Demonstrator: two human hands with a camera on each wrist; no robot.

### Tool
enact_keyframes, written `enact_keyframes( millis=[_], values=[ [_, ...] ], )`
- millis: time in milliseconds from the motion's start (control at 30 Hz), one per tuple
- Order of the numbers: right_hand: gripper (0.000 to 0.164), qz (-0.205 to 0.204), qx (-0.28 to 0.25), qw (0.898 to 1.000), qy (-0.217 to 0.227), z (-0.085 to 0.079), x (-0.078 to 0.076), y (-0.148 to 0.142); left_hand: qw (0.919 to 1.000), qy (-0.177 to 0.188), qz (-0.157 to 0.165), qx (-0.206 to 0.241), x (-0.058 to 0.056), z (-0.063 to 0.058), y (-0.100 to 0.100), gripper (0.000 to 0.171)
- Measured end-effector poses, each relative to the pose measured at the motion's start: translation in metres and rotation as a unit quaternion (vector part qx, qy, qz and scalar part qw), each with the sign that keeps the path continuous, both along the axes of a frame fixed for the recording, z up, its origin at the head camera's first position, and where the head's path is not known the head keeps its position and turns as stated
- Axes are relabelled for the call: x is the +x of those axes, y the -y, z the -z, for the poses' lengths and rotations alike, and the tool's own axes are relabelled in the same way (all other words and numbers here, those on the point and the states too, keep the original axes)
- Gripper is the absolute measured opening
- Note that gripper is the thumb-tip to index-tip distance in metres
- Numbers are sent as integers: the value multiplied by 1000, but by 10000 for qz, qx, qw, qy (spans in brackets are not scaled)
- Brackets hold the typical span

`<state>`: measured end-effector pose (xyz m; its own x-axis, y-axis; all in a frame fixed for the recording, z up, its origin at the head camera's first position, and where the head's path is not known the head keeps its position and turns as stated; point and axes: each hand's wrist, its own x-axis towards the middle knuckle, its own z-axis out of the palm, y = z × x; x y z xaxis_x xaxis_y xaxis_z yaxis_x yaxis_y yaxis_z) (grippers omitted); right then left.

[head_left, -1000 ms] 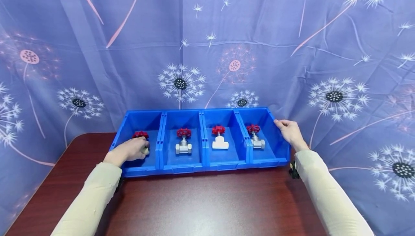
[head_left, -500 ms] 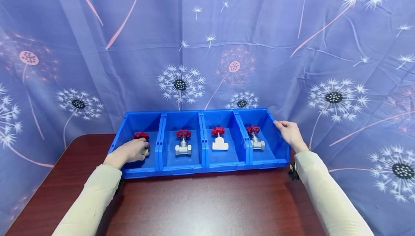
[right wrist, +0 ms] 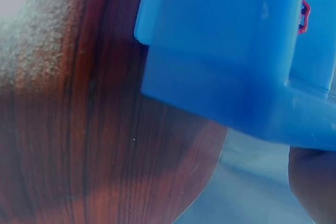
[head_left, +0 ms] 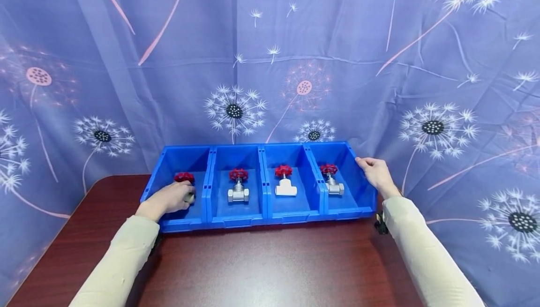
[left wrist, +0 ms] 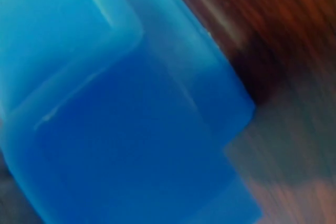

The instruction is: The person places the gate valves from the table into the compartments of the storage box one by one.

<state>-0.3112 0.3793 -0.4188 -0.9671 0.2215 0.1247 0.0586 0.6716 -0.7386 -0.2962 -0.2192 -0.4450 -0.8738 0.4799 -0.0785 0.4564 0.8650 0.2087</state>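
In the head view, a row of blue bins [head_left: 236, 222] has several compartments, each with a red-wheeled valve. My left hand [head_left: 170, 198] reaches into the leftmost one, its fingers curled round a valve [head_left: 184, 177]. The red wheel shows beyond the knuckles, and most of the body is hidden. My right hand [head_left: 377, 174] pinches the top of the row's right side wall; part of that hand [right wrist: 314, 184] shows in the right wrist view. A metal valve [head_left: 238, 190], a white valve [head_left: 286, 186] and another metal valve [head_left: 334, 186] lie in the other compartments.
The bins stand on a dark red wooden table [head_left: 261, 265], near its back edge. Behind hangs a blue-purple curtain [head_left: 270, 30] with dandelion prints. A small black object [head_left: 381, 223] sits by the right front corner. The left wrist view holds a blurred blue bin wall [left wrist: 131, 145].
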Motion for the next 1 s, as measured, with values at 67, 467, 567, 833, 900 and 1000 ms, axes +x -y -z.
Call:
enact_keyframes(
  millis=[67,467,567,833,900,1000],
  values=[
    [59,-6,1,10000,33,1,0,1,10000,4,19,-4,2,0,1,39],
    [56,0,12,9999,155,3,4,3,10000,2,-31,20,10,3,0,37],
    [55,8,-25,9999,126,3,6,2,10000,43,-43,68,11,2,-1,39],
    [58,-34,-17,10000,62,0,5,1,9994,218,-260,69,15,-10,-4,53],
    [58,-47,18,10000,14,-1,3,0,9992,224,-315,33,15,-15,-5,56],
    [56,-35,104,9999,-79,-2,1,0,9995,131,-293,-64,16,-23,-5,59]
  ],
)
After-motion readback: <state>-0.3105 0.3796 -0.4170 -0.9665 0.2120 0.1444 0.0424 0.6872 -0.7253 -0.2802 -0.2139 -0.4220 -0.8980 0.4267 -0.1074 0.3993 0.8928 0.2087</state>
